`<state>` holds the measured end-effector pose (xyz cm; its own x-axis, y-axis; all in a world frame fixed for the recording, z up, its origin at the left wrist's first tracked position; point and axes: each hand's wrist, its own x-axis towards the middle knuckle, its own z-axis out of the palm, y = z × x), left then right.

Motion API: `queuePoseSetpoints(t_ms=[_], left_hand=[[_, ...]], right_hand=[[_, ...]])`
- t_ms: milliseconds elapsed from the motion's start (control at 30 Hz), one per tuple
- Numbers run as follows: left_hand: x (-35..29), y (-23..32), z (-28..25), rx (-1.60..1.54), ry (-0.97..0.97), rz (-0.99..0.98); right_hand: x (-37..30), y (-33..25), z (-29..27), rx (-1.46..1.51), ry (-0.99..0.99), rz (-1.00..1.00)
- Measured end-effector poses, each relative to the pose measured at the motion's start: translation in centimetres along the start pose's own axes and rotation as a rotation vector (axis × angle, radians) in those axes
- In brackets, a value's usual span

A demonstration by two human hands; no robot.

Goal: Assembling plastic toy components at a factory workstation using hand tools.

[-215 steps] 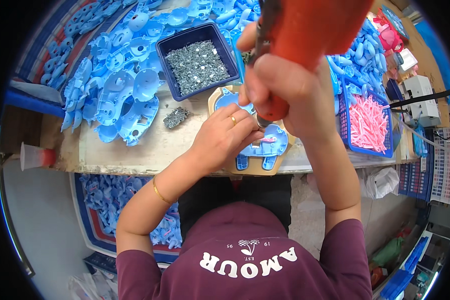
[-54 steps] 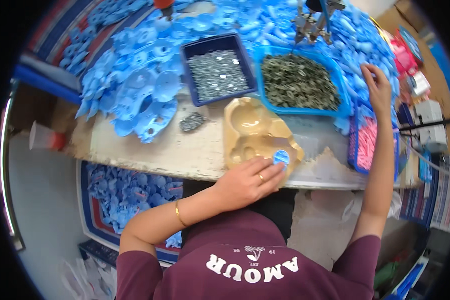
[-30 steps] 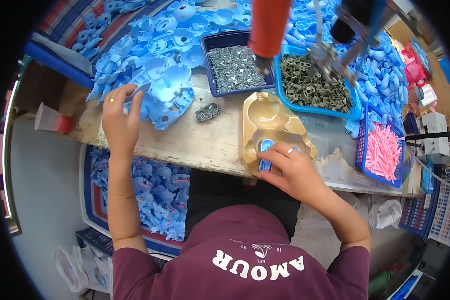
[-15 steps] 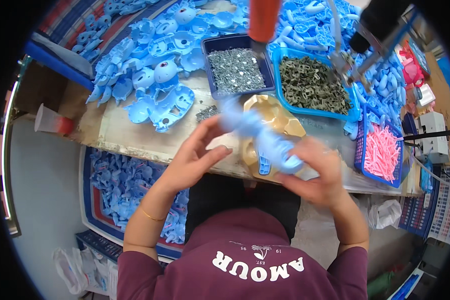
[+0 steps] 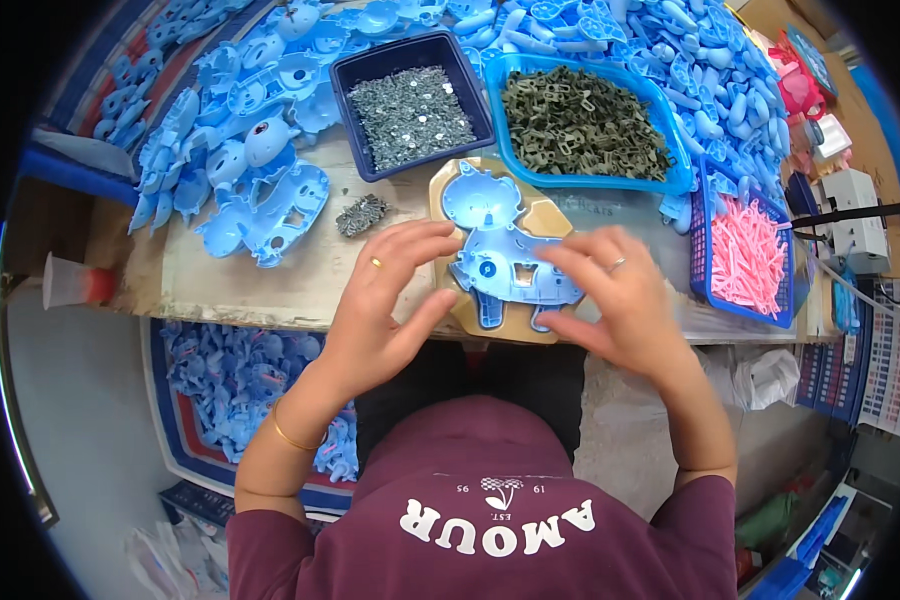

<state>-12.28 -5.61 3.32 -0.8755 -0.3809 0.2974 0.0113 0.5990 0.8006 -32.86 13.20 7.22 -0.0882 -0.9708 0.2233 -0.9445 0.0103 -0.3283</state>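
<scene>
A light-blue plastic toy shell half, shaped like an animal with a round head and legs, lies hollow side up in a tan moulded holder at the table's front edge. My left hand is at the holder's left side, thumb and fingers apart, with nothing in its grasp. Around the shell's right end, my right hand has its fingers on the upper edge and its thumb by a leg. Just left of the holder is a small heap of metal screws.
Behind the holder stand a dark-blue tray of screws and a light-blue tray of dark green clips. A blue basket with pink sticks is at the right. Blue shell parts pile up at the back left. A cup sits far left.
The shell half, tilted and blurred in my hands before, now lies flat in the holder. An orange-handled tool and the dark fixture overhead have left the view, which has shifted.
</scene>
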Motion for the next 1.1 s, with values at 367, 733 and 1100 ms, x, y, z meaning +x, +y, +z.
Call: queuePoseSetpoints(t_ms=[367,733,1100], left_hand=[[3.0,0.9,5.6,0.362,-0.085,0.243],[3.3,1.0,6.5,0.476,-0.084,0.241],[3.4,1.1,6.1,0.477,-0.094,0.262]], right_hand=[[-1.3,1.2,0.9,0.110,0.007,0.183],[-0.9,1.0,0.8,0.032,0.016,0.238],[-1.4,0.7,1.0,0.070,0.051,0.231]])
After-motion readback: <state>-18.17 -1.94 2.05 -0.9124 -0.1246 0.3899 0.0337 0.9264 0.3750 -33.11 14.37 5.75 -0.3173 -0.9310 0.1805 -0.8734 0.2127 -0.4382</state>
